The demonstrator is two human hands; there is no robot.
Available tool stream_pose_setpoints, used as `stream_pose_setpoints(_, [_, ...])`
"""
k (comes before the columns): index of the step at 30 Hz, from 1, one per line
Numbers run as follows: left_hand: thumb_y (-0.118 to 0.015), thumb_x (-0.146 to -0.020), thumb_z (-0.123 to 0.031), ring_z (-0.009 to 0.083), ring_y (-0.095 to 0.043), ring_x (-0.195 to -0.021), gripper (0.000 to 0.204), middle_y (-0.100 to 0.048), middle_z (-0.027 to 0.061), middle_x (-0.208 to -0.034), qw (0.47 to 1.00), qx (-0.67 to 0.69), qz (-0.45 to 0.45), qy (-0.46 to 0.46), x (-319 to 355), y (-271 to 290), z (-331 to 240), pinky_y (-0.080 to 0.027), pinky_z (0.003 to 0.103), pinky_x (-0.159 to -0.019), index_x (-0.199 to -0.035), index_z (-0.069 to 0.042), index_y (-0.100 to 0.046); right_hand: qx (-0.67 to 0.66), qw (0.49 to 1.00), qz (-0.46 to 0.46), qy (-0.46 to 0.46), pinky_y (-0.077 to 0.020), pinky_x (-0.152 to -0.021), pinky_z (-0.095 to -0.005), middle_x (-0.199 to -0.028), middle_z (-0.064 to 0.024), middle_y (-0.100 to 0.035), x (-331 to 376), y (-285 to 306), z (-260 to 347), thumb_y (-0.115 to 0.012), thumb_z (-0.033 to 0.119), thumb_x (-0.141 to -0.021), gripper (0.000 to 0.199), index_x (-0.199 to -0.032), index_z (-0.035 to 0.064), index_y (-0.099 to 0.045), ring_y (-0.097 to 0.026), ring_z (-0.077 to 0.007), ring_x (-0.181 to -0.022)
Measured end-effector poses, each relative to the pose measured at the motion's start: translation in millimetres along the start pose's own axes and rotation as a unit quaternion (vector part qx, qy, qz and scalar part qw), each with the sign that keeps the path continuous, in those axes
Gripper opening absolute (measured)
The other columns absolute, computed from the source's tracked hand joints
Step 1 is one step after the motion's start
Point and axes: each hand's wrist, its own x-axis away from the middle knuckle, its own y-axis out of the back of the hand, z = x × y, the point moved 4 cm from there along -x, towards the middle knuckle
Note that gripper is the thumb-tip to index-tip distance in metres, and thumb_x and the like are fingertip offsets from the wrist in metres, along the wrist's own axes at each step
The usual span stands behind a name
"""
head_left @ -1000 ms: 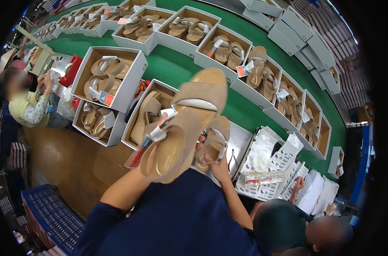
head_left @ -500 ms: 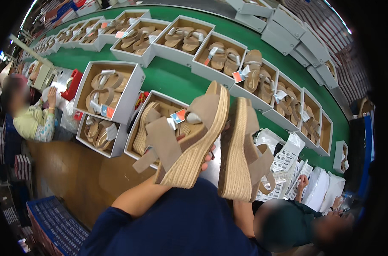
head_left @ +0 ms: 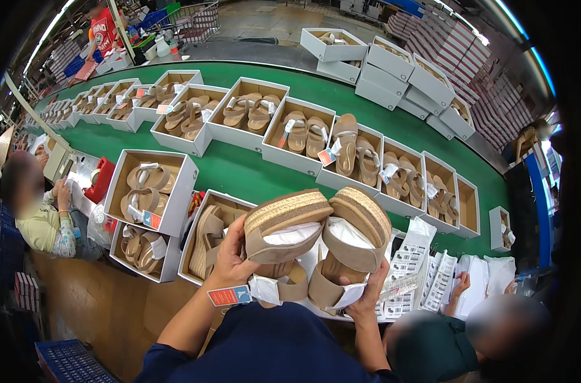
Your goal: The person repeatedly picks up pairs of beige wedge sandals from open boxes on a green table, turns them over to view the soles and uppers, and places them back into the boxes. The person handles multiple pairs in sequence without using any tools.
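My left hand [head_left: 234, 255] grips one tan wedge sandal [head_left: 283, 231] with a woven rope sole, held up with its toe toward me. My right hand [head_left: 367, 295] holds the matching sandal [head_left: 354, 239] beside it, the two touching side by side. White paper stuffing shows inside both. A red and blue tag [head_left: 229, 295] dangles below my left wrist. Under my hands stands an open white shoebox [head_left: 198, 233] with another sandal [head_left: 206, 241] in it.
A green conveyor belt [head_left: 239, 172] carries a row of open boxes with sandal pairs. Two more filled boxes [head_left: 151, 191] stand at my left. A seated person [head_left: 38, 217] works at the left, another person [head_left: 469, 332] at lower right beside label sheets [head_left: 424, 268]. Closed white boxes [head_left: 399, 70] are stacked beyond.
I have turned both sandals from soles-and-sides showing to toes pointing at me and brought them together, lower and closer to my chest.
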Motion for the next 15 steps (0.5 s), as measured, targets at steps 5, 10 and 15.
stream_pose_setpoints(5, [-0.066,-0.085,-0.018,0.0223,-0.043,-0.131,0.076,-0.043,0.0128,-0.143,0.970,0.163,-0.051,0.172,5,-14,3,-0.032,0.035,-0.110,-0.148,-0.003,-0.026,-0.246,0.937,0.108,-0.224,-0.0362,-0.102,-0.0408,-0.133,-0.0209,-0.044,9,-7,4,-0.067,0.027,-0.089,0.070,-0.144,-0.0011,-0.034,-0.046,-0.0327,-0.122])
stream_pose_setpoints(10, [-0.073,-0.075,-0.054,0.0266,-0.048,-0.127,0.099,-0.043,0.0137,-0.143,0.868,0.404,-0.001,0.287,37,-20,37,-0.041,0.043,-0.105,-0.148,-0.006,-0.027,-0.470,0.735,0.189,-0.450,-0.0328,-0.108,-0.0374,-0.141,-0.0175,-0.041,8,-19,31,-0.066,0.027,-0.090,0.065,-0.140,-0.0037,-0.039,-0.043,-0.0271,-0.129])
stream_pose_setpoints(15, [-0.073,-0.070,-0.061,0.0295,-0.051,-0.125,0.105,-0.045,0.0157,-0.142,0.854,0.451,0.018,0.257,40,-22,58,-0.044,0.046,-0.104,-0.147,-0.005,-0.029,-0.272,0.892,0.293,-0.212,-0.0482,-0.091,-0.0321,-0.121,-0.0154,-0.056,-46,31,39,-0.069,0.011,-0.084,0.051,-0.132,0.0008,-0.053,-0.056,-0.0233,-0.111])
